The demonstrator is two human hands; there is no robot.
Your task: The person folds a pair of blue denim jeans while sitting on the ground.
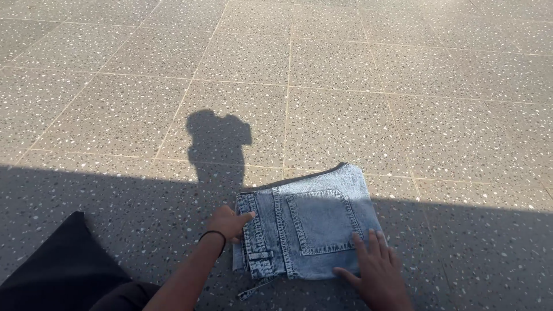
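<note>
A pair of light blue denim jeans (314,222) lies folded into a compact rectangle on the speckled tiled floor (345,103), back pocket facing up. My left hand (229,223), a black band on its wrist, pinches the waistband edge on the left side of the fold. My right hand (374,270) rests flat with fingers spread on the lower right corner of the jeans, next to the pocket.
A dark cloth-covered knee or leg (63,270) fills the lower left corner. My shadow falls across the near floor, with the head's shadow (218,138) reaching into the sunlit tiles beyond.
</note>
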